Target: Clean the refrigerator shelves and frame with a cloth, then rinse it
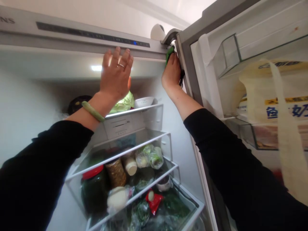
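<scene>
My left hand (pixel 115 75), with a ring and a green bangle (pixel 92 111), rests with its fingers stretched out against the upper front edge of an open refrigerator (pixel 79 53), below the control strip (pixel 93 34). Up at the top right corner, my right hand (pixel 172 72) is closed on a green cloth (pixel 169 53). It presses the cloth into the gap by the door hinge (pixel 171 34). Most of the cloth is hidden behind the fingers; a dark bit shows beside the wrist.
The refrigerator door (pixel 190 64) stands open at the right, its racks holding a yellowish plastic bag (pixel 260 86). Inside are a leafy cabbage (pixel 125 102), a white bowl (pixel 144 102), a red-lidded jar (pixel 93 189) and several wrapped foods on glass shelves. A white rounded object (pixel 157 32) sits on top.
</scene>
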`<move>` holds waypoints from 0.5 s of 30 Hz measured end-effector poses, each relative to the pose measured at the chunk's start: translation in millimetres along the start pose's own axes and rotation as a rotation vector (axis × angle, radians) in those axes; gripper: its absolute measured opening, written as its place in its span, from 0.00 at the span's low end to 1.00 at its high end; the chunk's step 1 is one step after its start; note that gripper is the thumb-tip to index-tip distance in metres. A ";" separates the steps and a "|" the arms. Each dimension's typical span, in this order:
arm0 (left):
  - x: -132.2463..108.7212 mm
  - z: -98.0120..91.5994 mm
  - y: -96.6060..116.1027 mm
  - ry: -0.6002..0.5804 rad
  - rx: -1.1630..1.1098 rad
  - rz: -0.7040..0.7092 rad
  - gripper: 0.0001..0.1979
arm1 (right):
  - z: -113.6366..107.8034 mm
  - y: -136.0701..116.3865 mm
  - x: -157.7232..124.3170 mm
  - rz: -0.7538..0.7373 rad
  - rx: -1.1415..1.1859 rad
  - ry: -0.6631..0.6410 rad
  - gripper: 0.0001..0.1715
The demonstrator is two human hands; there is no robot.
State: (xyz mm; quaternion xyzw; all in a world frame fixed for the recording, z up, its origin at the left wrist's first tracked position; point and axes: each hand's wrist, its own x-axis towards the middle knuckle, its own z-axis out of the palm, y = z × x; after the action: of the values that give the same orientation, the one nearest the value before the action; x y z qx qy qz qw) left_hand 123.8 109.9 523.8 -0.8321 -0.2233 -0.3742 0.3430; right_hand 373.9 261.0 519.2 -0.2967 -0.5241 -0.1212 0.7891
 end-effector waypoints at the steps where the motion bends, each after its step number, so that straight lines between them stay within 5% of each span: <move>1: 0.6 1.1 1.2 0.014 -0.016 -0.015 0.38 | 1.2 -2.1 1.7 0.012 -0.031 0.009 0.33; 5: 3.3 3.7 3.1 0.085 -0.163 -0.070 0.38 | -6.3 0.4 -19.6 -0.048 -0.122 -0.001 0.34; 10: 3.3 2.4 8.2 0.132 -0.273 -0.113 0.38 | -40.4 13.3 -91.1 -0.119 -0.161 -0.060 0.29; 15: 4.3 4.9 6.9 0.130 -0.278 -0.061 0.41 | -64.5 -7.1 -124.8 -0.105 -0.198 -0.029 0.30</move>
State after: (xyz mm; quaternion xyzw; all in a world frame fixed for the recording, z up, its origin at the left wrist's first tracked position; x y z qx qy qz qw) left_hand 133.1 109.4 521.9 -0.8383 -0.1717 -0.4651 0.2268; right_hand 366.4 202.0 391.8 -0.3471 -0.5358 -0.2089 0.7408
